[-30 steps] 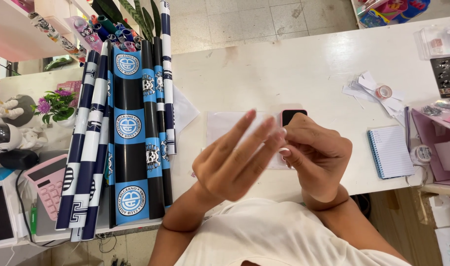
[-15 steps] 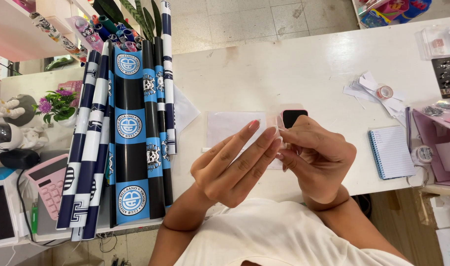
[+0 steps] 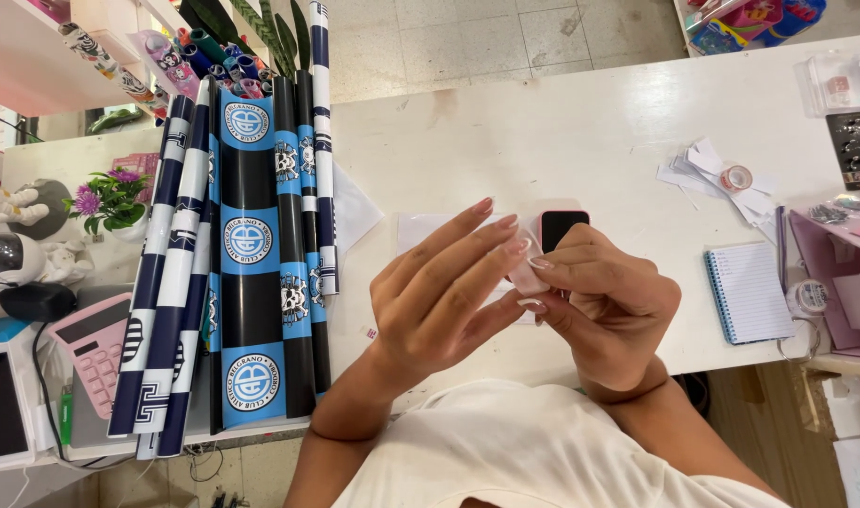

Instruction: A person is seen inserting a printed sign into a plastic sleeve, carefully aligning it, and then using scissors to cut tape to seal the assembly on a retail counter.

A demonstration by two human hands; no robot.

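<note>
Above the white table, my right hand grips a small pink watch with a black square screen. Only the screen end shows past my knuckles. A pale pink strap hangs from the watch between my two hands. My left hand has its long fingers stretched out against the strap, with the thumb pressing from below. A white sheet of paper lies on the table under both hands.
Rolls of blue, black and white patterned wrapping paper lie at the left. A pink calculator and a small flower pot sit further left. At the right are a blue spiral notebook, paper scraps with a tape roll and pink packets.
My left hand's fingers, spread and raised a second ago, have come down and closed together onto the strap beside my right hand. The watch has stayed in my right hand.
</note>
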